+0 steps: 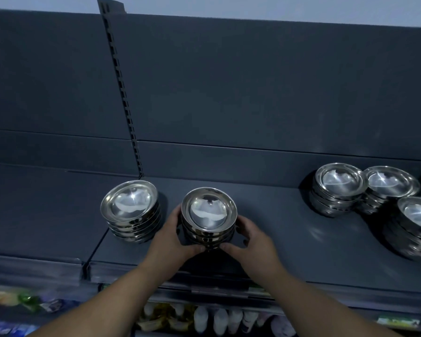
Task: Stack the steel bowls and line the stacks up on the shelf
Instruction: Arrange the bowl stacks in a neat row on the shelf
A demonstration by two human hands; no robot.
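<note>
At centre frame, our left hand [173, 237] and right hand [252, 239] curl around a stack of round shiny steel bowls [208, 212] standing on the dark grey metal shelf [301, 244]; product labels [397, 323] along the bottom blur beyond reading.

Grey back panel [253, 81] w/ slotted upright [122, 93] left of ctr; lower level: white bottles [219, 319], yellow packs [156, 321], blurry packets [22, 300] far left, green label [397, 323] right
</note>
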